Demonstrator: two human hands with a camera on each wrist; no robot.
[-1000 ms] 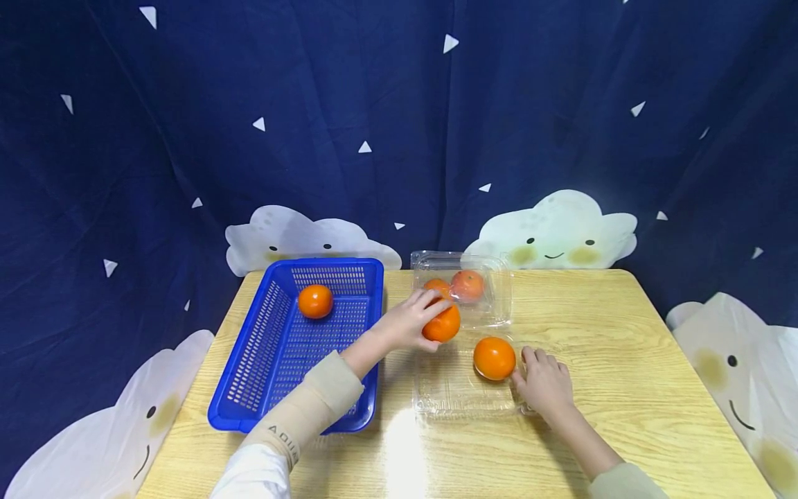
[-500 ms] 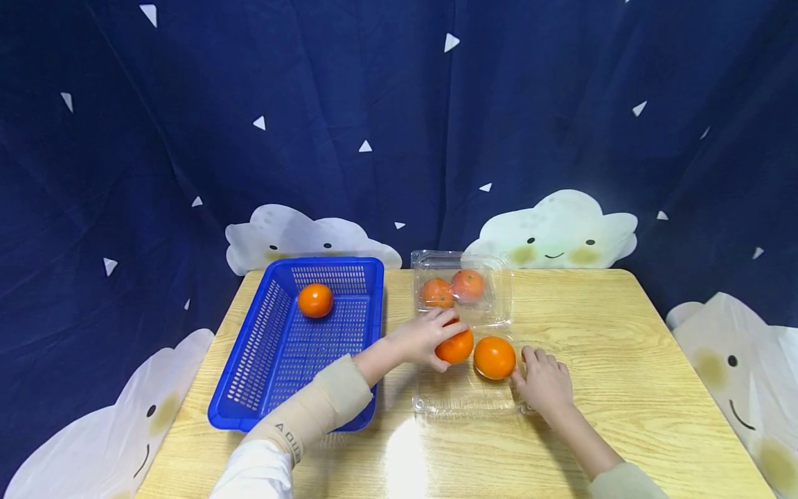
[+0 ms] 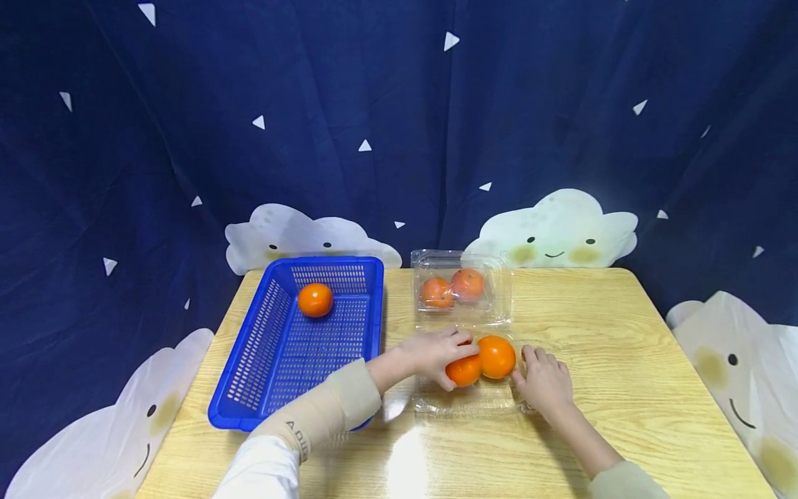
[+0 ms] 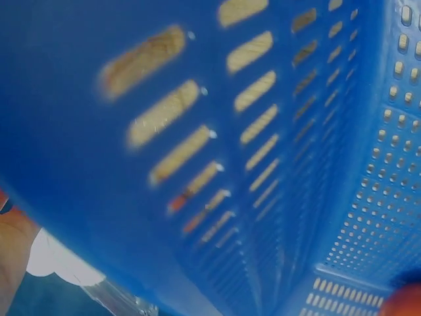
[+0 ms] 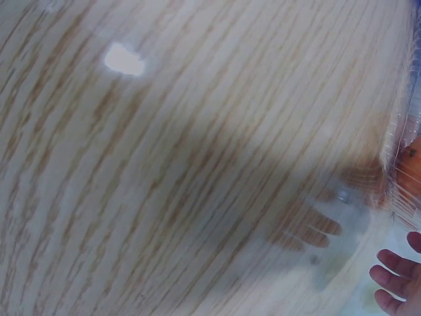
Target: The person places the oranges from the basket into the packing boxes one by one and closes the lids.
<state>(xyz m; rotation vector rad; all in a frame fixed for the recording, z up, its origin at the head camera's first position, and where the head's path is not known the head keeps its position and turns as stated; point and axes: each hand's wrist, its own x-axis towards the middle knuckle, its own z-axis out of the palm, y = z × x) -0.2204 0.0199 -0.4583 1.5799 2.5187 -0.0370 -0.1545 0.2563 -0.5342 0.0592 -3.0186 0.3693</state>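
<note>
1. Across the back, a navy curtain (image 3: pixel 349 83) printed with white triangles and smiling clouds is hung behind a wood-grain table (image 3: pixel 586 326).

2. At nine o'clock from a clear plastic clamshell container (image 3: pixel 436 403), a blue perforated basket (image 3: pixel 321 353) is set on the table; the left wrist view is largely filled by its slotted wall.

3. A basket fruit (image 3: pixel 315 300), round and orange, is seen alone towards the basket's twelve o'clock end.

4. A white sleeve (image 3: pixel 260 471) and a beige lettered band (image 3: pixel 312 419) are worn on the left arm, which is stretched over the basket's four-to-five o'clock corner.

5. A clasped orange fruit (image 3: pixel 466 372) is held by the curled fingers and thumb of the left hand (image 3: pixel 434 355), at the clamshell's near half.

6. At eleven and twelve o'clock from it, two farther orange fruits (image 3: pixel 467 285) are seen through the clear plastic of the far half.

7. A second orange fruit (image 3: pixel 499 357) is placed in the near half, just beside the clasped one at about two o'clock.

8. At four o'clock from that fruit, the right hand (image 3: pixel 545 382) is positioned at the clamshell's edge, its fingers relaxed and slightly apart; whether the rim is touched cannot be told. A beige cuff (image 3: pixel 625 482) is worn behind it.
</note>
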